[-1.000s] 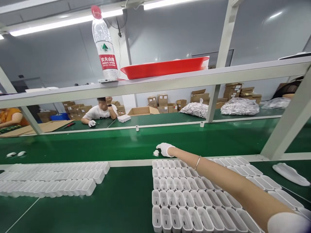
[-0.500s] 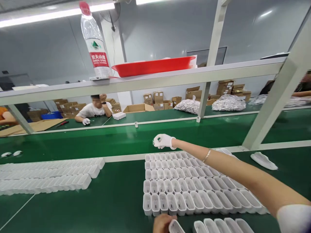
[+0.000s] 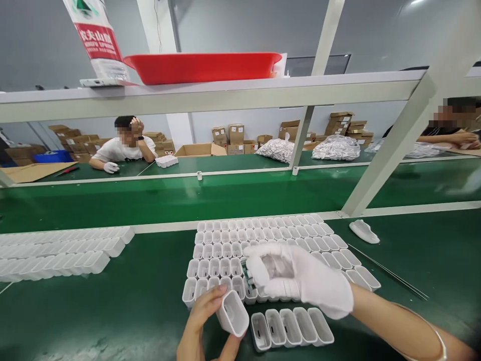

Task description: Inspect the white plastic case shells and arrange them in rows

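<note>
My left hand (image 3: 203,321), bare, grips a single white plastic case (image 3: 233,313) between thumb and fingers, its open side tilted toward me. Just up and to the right of it, my right hand (image 3: 285,271), in a white glove, pinches a small green circuit board (image 3: 247,275) at its fingertips. The board is close to the case but apart from it. Beneath and behind the gloved hand stand rows of open white cases (image 3: 214,268), partly covered by it. A short row of the same cases (image 3: 291,328) lies nearer me.
More white cases (image 3: 56,260) stand in rows at left. Tweezers (image 3: 391,273) and a white glove (image 3: 364,231) lie at right. A shelf (image 3: 225,98) with a red tray (image 3: 206,67) crosses above the green belt (image 3: 158,200). A co-worker (image 3: 128,143) sits opposite.
My right hand has come back from over the belt to beside my left, carrying the circuit board. My left hand has lifted its case into fuller view. The camera view has shifted.
</note>
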### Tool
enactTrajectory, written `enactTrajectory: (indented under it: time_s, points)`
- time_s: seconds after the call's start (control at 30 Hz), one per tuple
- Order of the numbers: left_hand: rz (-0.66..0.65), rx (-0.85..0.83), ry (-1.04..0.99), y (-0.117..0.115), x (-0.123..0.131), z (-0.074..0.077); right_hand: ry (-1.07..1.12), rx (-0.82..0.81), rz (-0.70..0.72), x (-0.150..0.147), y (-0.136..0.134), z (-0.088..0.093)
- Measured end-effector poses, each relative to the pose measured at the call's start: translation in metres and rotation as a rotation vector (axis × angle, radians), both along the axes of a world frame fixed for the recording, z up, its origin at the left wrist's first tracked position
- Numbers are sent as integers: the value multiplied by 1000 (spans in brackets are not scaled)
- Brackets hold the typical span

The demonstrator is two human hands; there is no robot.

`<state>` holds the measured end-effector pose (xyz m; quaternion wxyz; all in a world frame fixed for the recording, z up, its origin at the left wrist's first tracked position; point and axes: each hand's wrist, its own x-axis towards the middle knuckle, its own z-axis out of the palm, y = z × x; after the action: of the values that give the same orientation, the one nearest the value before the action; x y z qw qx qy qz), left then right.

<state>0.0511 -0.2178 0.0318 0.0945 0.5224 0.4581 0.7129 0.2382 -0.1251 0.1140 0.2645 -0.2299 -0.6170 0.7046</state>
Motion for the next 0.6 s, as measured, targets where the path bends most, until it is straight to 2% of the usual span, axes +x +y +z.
enactTrajectory:
  time_s: [0.2,0.33,0.47,0.6]
  points:
    - [33,11,102,-7,12,-1,-153,402,-4,2,-20,7]
    - [41,7,143,-9,10,1,-174,455,69,3,-22,8]
    - [41,-51,154,-10,11,3,-166,582,15,3,-23,5]
    - [62,-82,165,-12,13,5,-200,597,13,1,-21,7]
